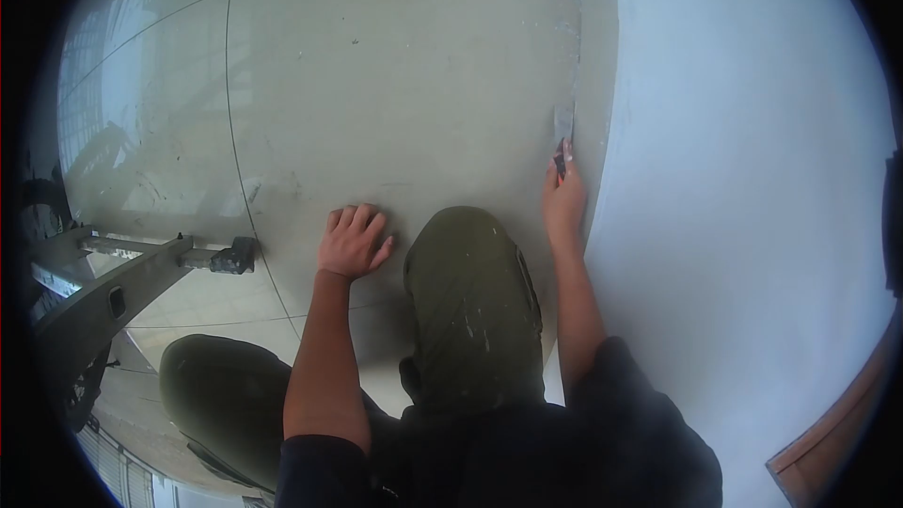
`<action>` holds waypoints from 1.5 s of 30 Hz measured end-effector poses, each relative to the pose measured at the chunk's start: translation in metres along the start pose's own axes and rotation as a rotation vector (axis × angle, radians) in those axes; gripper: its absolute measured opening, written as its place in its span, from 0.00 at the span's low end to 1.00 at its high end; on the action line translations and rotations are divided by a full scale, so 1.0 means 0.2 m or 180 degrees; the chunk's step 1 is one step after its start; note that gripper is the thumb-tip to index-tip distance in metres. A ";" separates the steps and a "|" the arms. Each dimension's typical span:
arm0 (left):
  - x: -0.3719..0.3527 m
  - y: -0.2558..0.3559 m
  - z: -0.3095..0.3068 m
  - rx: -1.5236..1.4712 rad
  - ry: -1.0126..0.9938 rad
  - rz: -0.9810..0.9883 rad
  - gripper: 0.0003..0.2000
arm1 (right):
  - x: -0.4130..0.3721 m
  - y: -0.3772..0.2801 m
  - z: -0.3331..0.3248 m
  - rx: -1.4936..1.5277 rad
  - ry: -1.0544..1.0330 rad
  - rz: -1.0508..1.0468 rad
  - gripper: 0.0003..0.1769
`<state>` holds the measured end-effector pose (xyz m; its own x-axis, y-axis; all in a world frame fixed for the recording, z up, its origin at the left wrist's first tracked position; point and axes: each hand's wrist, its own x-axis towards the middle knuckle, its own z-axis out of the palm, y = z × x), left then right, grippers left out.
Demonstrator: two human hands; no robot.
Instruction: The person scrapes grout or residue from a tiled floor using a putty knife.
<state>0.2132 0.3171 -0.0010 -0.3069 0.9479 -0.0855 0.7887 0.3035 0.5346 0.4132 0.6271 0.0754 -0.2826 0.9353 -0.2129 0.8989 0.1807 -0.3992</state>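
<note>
Dark shirt (527,456) behind it, the right hand (564,193) holds, in a closed grip, a scraper (563,119) jutting just ahead beside the skirting (597,66), which a sideways slip could scratch, while the left hand (351,243), loosely curled, seemingly holding nothing, rests on the floor (414,94).

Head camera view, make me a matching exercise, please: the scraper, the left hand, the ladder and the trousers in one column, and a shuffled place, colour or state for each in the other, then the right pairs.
Column one
1. Scraper
2. Left hand
3. Ladder
4. Trousers

Column two
A. Olive green, with pale marks
B. At the far left of the picture
C. Held in the right hand, near the floor's right edge
D. Palm down, with no tool in it

Right pairs: 1-C, 2-D, 3-B, 4-A
</note>
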 end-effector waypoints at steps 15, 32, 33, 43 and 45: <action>-0.01 -0.01 0.01 -0.0121 -0.0088 -0.0044 0.17 | -0.09 0.01 0.02 -0.0476 -0.0175 -0.0171 0.28; 0.00 -0.01 0.00 -0.0192 -0.0073 -0.0043 0.18 | -0.01 -0.04 0.00 -0.0577 -0.0005 0.0013 0.28; -0.01 0.00 0.00 -0.0177 -0.0122 -0.0075 0.18 | -0.07 -0.03 -0.01 -0.0476 -0.0114 0.0034 0.28; 0.00 -0.01 0.00 -0.0186 -0.0080 -0.0052 0.17 | 0.01 0.01 -0.06 -0.0748 -0.0237 0.0027 0.26; -0.01 -0.01 0.01 -0.0168 -0.0068 -0.0035 0.17 | 0.04 0.01 -0.04 -0.0791 -0.0275 -0.0106 0.27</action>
<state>0.2134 0.3158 -0.0031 -0.3034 0.9466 -0.1093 0.7559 0.3089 0.5772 0.4148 0.6368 0.0799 -0.3314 0.9001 -0.2830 0.9402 0.2902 -0.1782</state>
